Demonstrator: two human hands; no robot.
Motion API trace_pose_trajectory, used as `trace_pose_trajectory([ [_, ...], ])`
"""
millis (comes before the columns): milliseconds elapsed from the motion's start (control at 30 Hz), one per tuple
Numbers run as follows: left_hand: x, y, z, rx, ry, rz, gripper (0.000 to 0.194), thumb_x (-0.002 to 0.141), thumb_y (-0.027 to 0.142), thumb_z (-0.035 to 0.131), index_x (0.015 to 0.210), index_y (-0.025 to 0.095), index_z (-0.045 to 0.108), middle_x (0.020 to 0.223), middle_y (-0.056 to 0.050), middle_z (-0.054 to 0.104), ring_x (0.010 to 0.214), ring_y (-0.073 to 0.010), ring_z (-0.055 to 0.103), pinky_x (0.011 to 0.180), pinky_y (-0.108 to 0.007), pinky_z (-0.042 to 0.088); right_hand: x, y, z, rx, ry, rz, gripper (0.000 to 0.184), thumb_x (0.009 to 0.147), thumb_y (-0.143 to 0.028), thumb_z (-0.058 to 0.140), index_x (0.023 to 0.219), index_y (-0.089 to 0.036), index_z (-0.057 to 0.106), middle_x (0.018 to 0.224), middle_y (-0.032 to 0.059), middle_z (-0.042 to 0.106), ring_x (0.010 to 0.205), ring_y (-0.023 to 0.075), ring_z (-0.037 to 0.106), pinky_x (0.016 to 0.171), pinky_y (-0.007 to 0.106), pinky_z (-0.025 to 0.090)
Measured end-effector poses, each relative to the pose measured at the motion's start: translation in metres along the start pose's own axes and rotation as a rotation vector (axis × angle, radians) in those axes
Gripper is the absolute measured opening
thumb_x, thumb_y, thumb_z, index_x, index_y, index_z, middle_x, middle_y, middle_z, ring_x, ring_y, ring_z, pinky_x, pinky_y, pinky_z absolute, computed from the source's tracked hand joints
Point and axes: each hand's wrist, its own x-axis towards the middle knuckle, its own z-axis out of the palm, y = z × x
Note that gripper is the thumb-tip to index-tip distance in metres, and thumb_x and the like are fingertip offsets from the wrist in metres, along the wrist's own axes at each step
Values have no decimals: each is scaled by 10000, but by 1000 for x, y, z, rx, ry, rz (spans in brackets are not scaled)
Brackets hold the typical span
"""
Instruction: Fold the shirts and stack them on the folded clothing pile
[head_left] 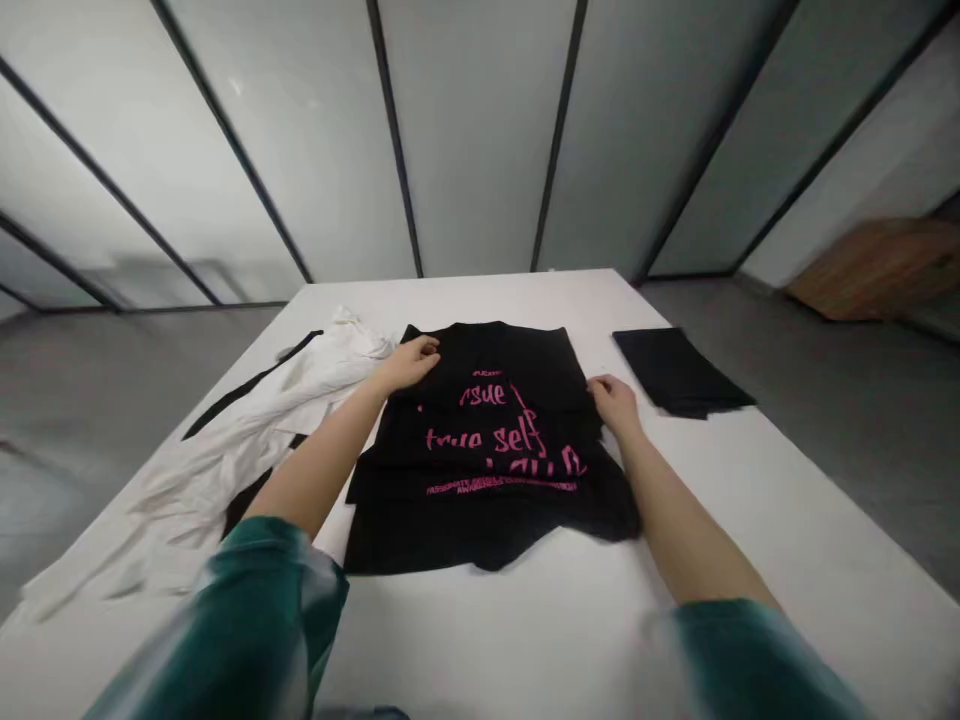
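I see a black fabric shirt (480, 530) printed with hot-pink lettering (517, 437), a plain black folded cloth (675, 370), crumpled white fabric (262, 430), a smooth white tabletop (442, 640), and green-and-white sleeves (277, 590).

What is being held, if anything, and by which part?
The black shirt: the right hand seems to pinch its right edge; the left hand touches its upper left edge, grip unclear.

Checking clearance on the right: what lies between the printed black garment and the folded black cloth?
The right hand, at the edge of the garment, and bare white table; head view.
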Motion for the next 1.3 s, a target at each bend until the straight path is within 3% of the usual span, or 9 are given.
trace_pose_trajectory([
  [100, -16, 0, 33, 193, -56, -69, 667, 933, 503, 449, 1491, 140, 419, 1534, -154, 453, 1424, -297, 406, 1161, -413, 324, 0, 0, 0, -17, 5, -11, 263, 711, -427, 486, 702, -212, 638, 704, 68, 689, 723, 241, 605, 709, 359, 452],
  [200, -34, -5, 56, 308, -139, -151, 716, 948, 588, 391, 1543, 191, 353, 1626, -149, 281, 1495, -355, 253, 1179, -518, 258, 1, 1, 0, -16, 3, -15, 254, 730, -418, 493, 698, -214, 642, 704, 68, 695, 735, 242, 610, 725, 361, 460],
  [300, -51, -13, 63, 337, -172, -151, 708, 970, 606, 319, 1573, 235, 292, 1655, -109, 190, 1518, -336, 182, 1198, -518, 209, 1, 3, 1, -5, 5, -14, 245, 746, -407, 507, 698, -215, 652, 705, 64, 702, 758, 242, 618, 744, 359, 469],
  [467, -65, -21, 61, 329, -171, -109, 717, 972, 607, 322, 1578, 229, 274, 1658, -107, 166, 1524, -317, 166, 1209, -505, 180, 2, 5, 2, -1, -1, -1, 243, 757, -396, 520, 714, -210, 670, 712, 59, 710, 756, 234, 623, 751, 353, 477],
  [667, -65, -24, 66, 283, -77, -86, 683, 954, 587, 390, 1532, 222, 387, 1638, -108, 261, 1510, -323, 224, 1204, -510, 209, 3, 6, 2, 1, -2, 10, 229, 764, -386, 529, 725, -210, 670, 707, 51, 705, 748, 233, 629, 766, 358, 485],
  [867, -63, -40, 70, 66, 191, -46, 519, 939, 462, 441, 1313, 129, 579, 1422, -167, 554, 1350, -280, 483, 1147, -436, 351, 3, 6, 3, -3, -3, 11, 244, 766, -379, 521, 743, -200, 686, 733, 66, 709, 782, 243, 632, 790, 369, 487],
  [1033, -65, -50, 66, -15, 424, -239, 321, 869, 341, 509, 1091, 157, 649, 1150, -146, 666, 1164, -284, 593, 1063, -425, 436, 3, 6, 3, -37, 1, 1, 249, 760, -389, 519, 746, -205, 686, 733, 65, 710, 773, 244, 625, 773, 368, 491],
  [1133, -66, -50, 64, -22, 434, -364, 338, 846, 316, 515, 1105, 140, 641, 1136, -159, 668, 1151, -295, 601, 1036, -416, 450, 3, 4, 1, -74, -1, 7, 274, 776, -391, 501, 786, -196, 693, 781, 80, 721, 802, 254, 638, 790, 371, 495],
  [1300, -61, -49, 60, 7, 381, -523, 529, 828, 383, 554, 1265, 84, 567, 1230, -210, 652, 1208, -339, 587, 1040, -438, 433, 4, -2, 2, -281, -40, 75, 370, 828, -442, 489, 929, -166, 714, 950, 139, 739, 931, 290, 661, 871, 396, 485],
])
